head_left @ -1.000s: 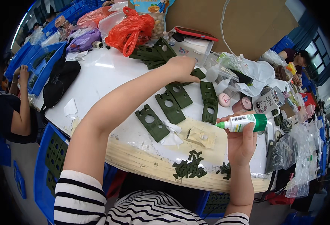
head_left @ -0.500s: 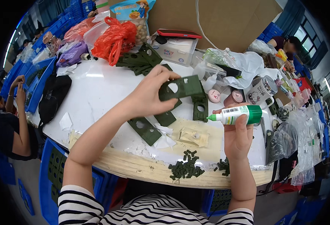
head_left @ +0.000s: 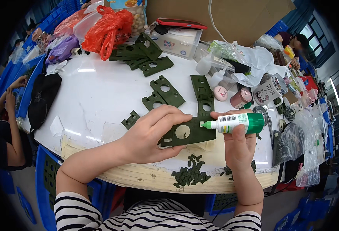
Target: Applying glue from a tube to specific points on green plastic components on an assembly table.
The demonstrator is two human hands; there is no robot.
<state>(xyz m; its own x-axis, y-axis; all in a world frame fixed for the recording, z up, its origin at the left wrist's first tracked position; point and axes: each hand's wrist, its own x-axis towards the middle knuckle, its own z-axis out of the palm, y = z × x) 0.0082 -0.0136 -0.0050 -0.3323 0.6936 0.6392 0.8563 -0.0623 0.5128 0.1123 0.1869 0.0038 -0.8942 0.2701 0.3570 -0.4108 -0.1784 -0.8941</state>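
Observation:
My left hand [head_left: 159, 133] grips a flat dark green plastic panel [head_left: 204, 136] by its left end, thumb along the near edge. The panel has a big round hole and small square cut-outs. In my right hand [head_left: 240, 148] lies a white and green glue bottle [head_left: 235, 124], held sideways with its green nozzle pointing left. That nozzle is at the panel's small cut-out near the far right corner; whether it touches I cannot tell. Beneath the panel, a pale tape-covered block [head_left: 207, 146] is mostly hidden. Small dark green pieces [head_left: 190, 174] are heaped near the table's front edge.
More green panels lie beyond my hands [head_left: 170, 92] and in a stack [head_left: 138, 52] farther back. A pink jar [head_left: 240, 99], a lidded mug [head_left: 270, 92] and clear plastic bags [head_left: 290, 142] crowd the right. A black cap [head_left: 44, 98] rests at left, near another person's arms.
My left hand has brought the green panel down and nearer, over the taped block. The glue bottle has shifted slightly left and down, its nozzle meeting the panel's cut-out area.

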